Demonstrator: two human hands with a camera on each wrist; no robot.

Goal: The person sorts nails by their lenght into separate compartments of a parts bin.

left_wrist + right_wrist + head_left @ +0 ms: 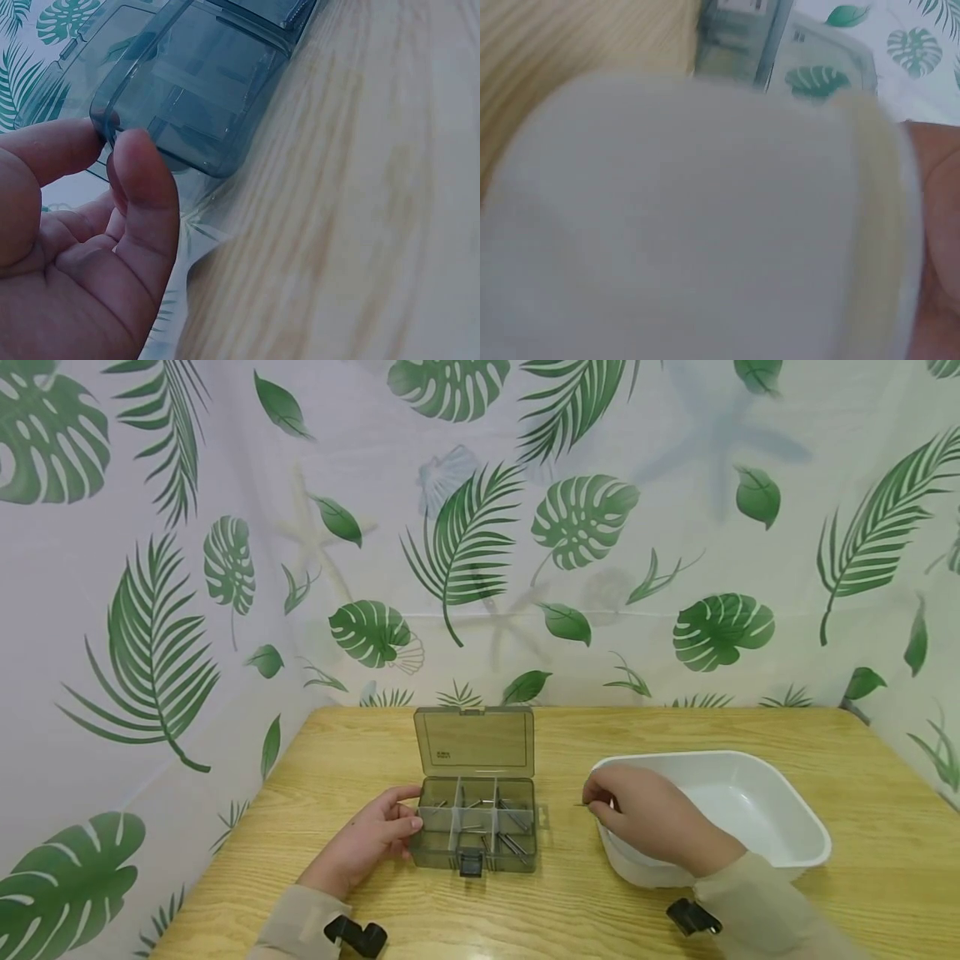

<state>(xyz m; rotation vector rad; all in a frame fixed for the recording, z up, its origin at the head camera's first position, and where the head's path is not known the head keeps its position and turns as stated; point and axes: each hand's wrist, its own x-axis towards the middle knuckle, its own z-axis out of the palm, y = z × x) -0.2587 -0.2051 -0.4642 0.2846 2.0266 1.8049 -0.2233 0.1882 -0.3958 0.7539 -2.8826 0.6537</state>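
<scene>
A smoky-grey see-through compartment box stands on the table, its hinged lid raised at the back. Several metal screws or nails lie in its compartments. My left hand holds the box's left side between thumb and fingers; in the left wrist view the thumb rests at its corner. Over the left rim of a white basin, my right hand pinches a small thin nail-like piece, mostly hidden by the fingers. In the right wrist view the basin wall hides the fingertips.
The wooden table ends at a leaf-print cloth hung behind and at the sides. A black latch sits on the box's front. Bare table separates box and basin.
</scene>
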